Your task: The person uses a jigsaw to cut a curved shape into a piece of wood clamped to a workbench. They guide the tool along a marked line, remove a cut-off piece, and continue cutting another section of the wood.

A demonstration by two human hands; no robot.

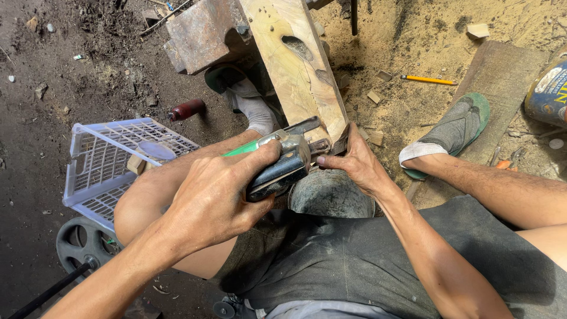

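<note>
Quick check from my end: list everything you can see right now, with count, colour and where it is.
Wooden block: one, pale brown, propped upright at centre top.
Power tool: one, green and black, pressed at the block's lower end.
Metal bucket: one, grey, under the tool between the knees.
Plastic crate: one, lilac and white, on the ground at left.
Wheel: one, black, below the crate.
Pencil: one, yellow, on sawdust at upper right.
Handle: one, dark red, on the dirt left of the block.
Left hand: grips the tool.
Right hand: braces the block's lower edge.
</note>
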